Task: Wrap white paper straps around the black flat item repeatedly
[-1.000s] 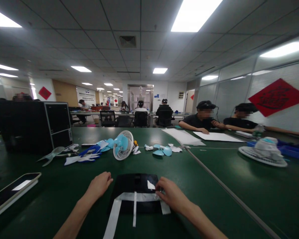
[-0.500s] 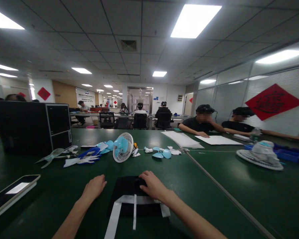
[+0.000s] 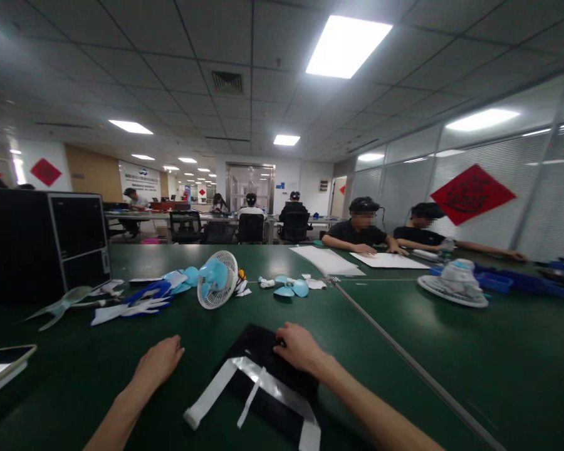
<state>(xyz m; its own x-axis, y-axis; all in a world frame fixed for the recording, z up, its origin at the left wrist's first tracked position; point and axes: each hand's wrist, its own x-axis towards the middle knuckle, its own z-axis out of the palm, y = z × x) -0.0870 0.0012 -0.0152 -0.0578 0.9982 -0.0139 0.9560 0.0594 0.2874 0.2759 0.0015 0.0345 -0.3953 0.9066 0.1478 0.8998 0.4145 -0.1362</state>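
Observation:
A flat black piece (image 3: pixel 249 341) with white straps lies tilted on the green table in front of me. It looks like a pouch or sheet, but I cannot make out its exact kind. My right hand (image 3: pixel 301 348) has its fingers curled on the black piece's far right edge. One white strap (image 3: pixel 216 393) hangs off the left side, and a thin one lies over the middle. To the left, apart from the black piece, my left hand (image 3: pixel 157 363) rests by the table with its fingers loosely curled and nothing visible in them.
Beyond my hands lie a white and blue fan (image 3: pixel 217 280), blue-and-white gloves (image 3: pixel 134 302) and blue fan blades (image 3: pixel 291 287). A computer tower (image 3: pixel 42 244) and a phone (image 3: pixel 4 366) are on the left. Another fan part (image 3: pixel 454 288) sits right, near two seated people.
The black piece has turned clockwise and tilted under my right hand, and its straps have swung with it. My left hand has shifted slightly left and down in the picture. The camera has turned right.

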